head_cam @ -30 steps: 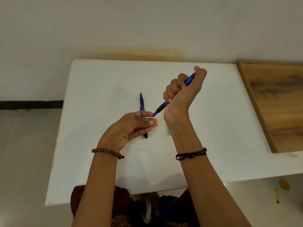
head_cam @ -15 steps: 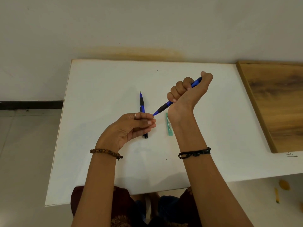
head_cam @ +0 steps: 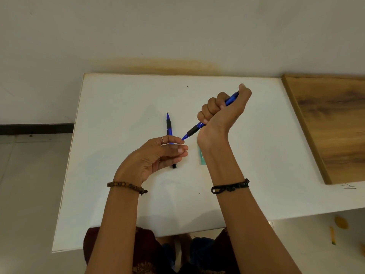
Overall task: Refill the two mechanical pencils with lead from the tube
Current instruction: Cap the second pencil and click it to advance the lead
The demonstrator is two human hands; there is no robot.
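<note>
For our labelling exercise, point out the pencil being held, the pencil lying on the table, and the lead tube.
held pencil (head_cam: 194,129): head view, on its black grip below the fist.
lying pencil (head_cam: 168,124): head view, on its black grip section.
lead tube (head_cam: 201,158): head view, on the green strip showing beside the right wrist.

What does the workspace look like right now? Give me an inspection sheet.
Surface: white table, wooden board at its right.
Job's things: held pencil tip down-left; second pencil lying flat; green lead tube partly hidden by the wrist.
Clutter: nothing seen on the table.
Hands: right hand grips the held pencil, thumb at its top; left hand fingertips at its tip.
Cables: nothing seen.
Surroundings: stained wall; yellow scraps on floor.
</note>
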